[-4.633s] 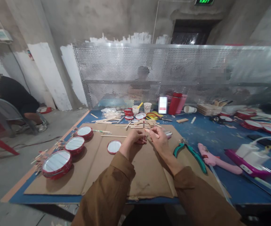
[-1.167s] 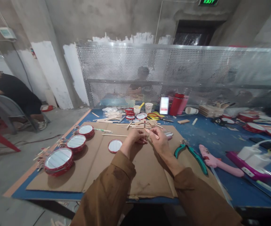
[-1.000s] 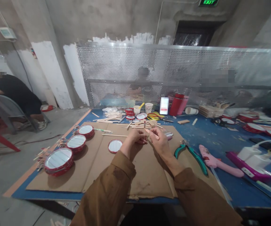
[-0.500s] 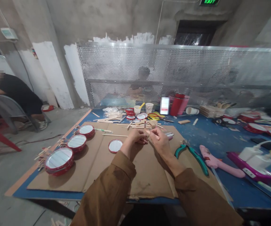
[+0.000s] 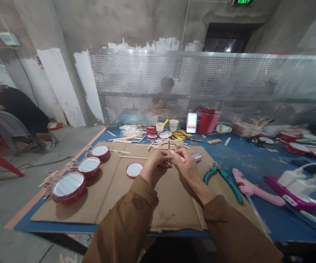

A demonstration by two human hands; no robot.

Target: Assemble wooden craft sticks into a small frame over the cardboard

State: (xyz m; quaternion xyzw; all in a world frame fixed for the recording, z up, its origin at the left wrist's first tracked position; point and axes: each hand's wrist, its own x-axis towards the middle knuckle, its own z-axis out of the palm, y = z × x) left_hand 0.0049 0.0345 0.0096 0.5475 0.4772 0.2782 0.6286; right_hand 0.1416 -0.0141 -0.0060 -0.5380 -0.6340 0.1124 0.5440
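Note:
My left hand point(image 5: 160, 159) and my right hand point(image 5: 184, 160) meet above the middle of the cardboard sheet point(image 5: 174, 208). Both are closed in a pinch, fingertips close together, on a small wooden stick point(image 5: 169, 145) whose thin end shows just above them. The fingers cover the rest of it. Left of my left wrist lies a round red-rimmed lid with a pale face point(image 5: 134, 170). Beyond that wrist, a single thin stick point(image 5: 133, 157) rests on the cardboard. A pile of flat wooden sticks point(image 5: 160, 145) lies behind my hands.
Stacked red-rimmed discs point(image 5: 68, 184) line the left side. Teal-handled pliers point(image 5: 225, 180), a pink glue gun point(image 5: 256, 190) and a purple power strip point(image 5: 292, 195) lie to the right. At the back stand paper cups point(image 5: 173, 126), a phone point(image 5: 191, 123) and a red bottle point(image 5: 206, 121), before a perforated metal screen point(image 5: 141, 73).
My hands keep nearly the same pose and place. The whole view has shifted very slightly; nothing is visibly picked up or let go.

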